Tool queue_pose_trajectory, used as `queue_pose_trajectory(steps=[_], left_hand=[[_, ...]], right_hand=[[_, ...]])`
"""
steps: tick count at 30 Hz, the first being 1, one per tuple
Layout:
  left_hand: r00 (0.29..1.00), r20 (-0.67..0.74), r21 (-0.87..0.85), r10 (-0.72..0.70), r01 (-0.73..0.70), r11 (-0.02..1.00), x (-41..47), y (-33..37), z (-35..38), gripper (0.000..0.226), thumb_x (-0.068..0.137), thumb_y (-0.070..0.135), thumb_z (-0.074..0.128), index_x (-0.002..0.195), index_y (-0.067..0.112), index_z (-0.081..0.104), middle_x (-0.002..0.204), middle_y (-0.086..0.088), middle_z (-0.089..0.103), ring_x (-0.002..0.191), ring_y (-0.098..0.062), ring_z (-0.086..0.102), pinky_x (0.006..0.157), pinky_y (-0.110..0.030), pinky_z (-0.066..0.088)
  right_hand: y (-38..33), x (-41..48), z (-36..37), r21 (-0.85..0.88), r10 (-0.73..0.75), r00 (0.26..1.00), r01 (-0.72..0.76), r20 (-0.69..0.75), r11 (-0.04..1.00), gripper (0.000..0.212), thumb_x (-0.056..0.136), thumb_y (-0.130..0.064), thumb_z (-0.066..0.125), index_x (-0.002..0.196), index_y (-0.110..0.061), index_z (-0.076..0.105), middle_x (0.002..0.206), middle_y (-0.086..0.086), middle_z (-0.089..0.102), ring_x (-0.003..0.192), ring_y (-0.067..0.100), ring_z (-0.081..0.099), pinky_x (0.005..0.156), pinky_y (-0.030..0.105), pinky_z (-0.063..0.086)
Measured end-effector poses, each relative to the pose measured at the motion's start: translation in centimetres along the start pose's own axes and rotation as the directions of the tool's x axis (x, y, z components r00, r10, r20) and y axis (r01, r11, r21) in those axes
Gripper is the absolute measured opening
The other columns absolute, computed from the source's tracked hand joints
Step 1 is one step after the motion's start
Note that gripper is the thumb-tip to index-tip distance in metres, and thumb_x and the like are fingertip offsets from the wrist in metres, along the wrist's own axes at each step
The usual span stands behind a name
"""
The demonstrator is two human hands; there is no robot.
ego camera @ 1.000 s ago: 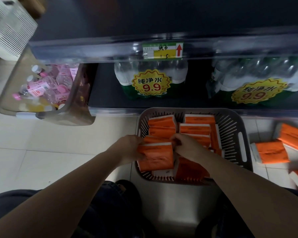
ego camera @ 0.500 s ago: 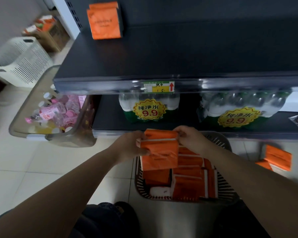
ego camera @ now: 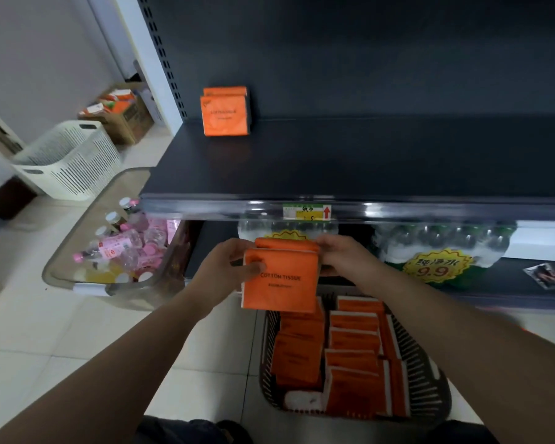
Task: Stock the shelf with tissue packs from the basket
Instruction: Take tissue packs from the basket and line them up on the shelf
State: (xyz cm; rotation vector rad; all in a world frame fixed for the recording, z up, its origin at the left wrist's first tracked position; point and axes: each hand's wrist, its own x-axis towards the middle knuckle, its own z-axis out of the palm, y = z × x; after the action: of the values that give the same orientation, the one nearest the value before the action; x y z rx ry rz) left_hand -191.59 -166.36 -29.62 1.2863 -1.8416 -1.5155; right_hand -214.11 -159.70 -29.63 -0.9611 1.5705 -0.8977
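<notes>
- Status: two tissue packs (ego camera: 281,277) held face to face as one stack, in the air above the basket (ego camera: 434,390), in front of the lower tier and just below the shelf (ego camera: 334,161) edge.
- Left hand (ego camera: 228,267) grips the stack's left edge, thumb on the front face. Right hand (ego camera: 343,256) pinches the top right corner.
- Stocked packs (ego camera: 225,115) sit upright at the shelf's back left, well apart from the hands.
- Basket looks mostly full, so I'd call the task early.
- Risk 1: the stack has to clear the front rail (ego camera: 306,211). A low lift would clip it and could knock the rear pack loose.
- Risk 2: soft wrap and an edge-only grip (no support underneath). The rear pack could slide out and drop into the basket or onto the floor.
- Risk 3: if they're set down off-square, the packs could tip over or shove the stocked ones.
</notes>
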Motion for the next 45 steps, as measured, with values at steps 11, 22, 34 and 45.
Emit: queue_pose_trajectory(steps=[11,22,34,45], left_hand=[[0.984,-0.144,-0.191,0.108,-0.135,0.972,1.1,4.5,-4.0,0.031,0.087,0.031,0.066,0.114,0.029,0.051,0.113,-0.003,0.065,0.096,-0.021,0.068,0.078,-0.038,0.058],[0.918,-0.337,-0.180,0.208,-0.280,0.943,6.3,7.4,-7.9,0.019,0.088,0.028,0.066,0.100,0.038,0.054,0.090,0.012,0.067,0.076,-0.001,0.068,0.061,-0.019,0.054],[0.919,-0.344,-0.187,0.193,-0.269,0.945,13.8,9.8,-11.8,0.042,0.090,0.036,0.062,0.128,0.023,0.049,0.111,0.004,0.066,0.089,-0.006,0.066,0.068,-0.024,0.052],[0.934,-0.300,-0.194,0.194,-0.259,0.946,21.0,7.8,-14.2,0.039,0.096,0.035,0.051,0.131,0.018,0.049,0.125,-0.008,0.061,0.111,-0.024,0.060,0.100,-0.045,0.047]], right_hand=[[-8.1,1.1,1.3,0.099,-0.103,0.990,0.112,-0.094,0.989,0.019,0.090,-0.004,0.059,0.106,-0.013,0.061,0.098,0.007,0.066,0.090,0.019,0.064,0.072,0.028,0.055],[-13.8,5.0,4.8,0.185,-0.153,0.907,0.241,-0.391,0.953,0.020,0.099,-0.029,0.049,0.088,-0.024,0.065,0.083,-0.001,0.067,0.075,0.012,0.063,0.069,0.029,0.054],[-17.5,12.8,5.5,0.295,-0.145,0.949,0.228,-0.279,0.928,0.038,0.099,-0.050,0.039,0.124,-0.029,0.059,0.115,0.003,0.067,0.104,0.020,0.064,0.097,0.042,0.050],[-18.0,20.9,6.2,0.274,-0.223,0.969,0.243,-0.104,0.930,0.043,0.099,-0.034,0.047,0.141,-0.027,0.041,0.133,0.004,0.057,0.118,0.020,0.057,0.107,0.044,0.041]])
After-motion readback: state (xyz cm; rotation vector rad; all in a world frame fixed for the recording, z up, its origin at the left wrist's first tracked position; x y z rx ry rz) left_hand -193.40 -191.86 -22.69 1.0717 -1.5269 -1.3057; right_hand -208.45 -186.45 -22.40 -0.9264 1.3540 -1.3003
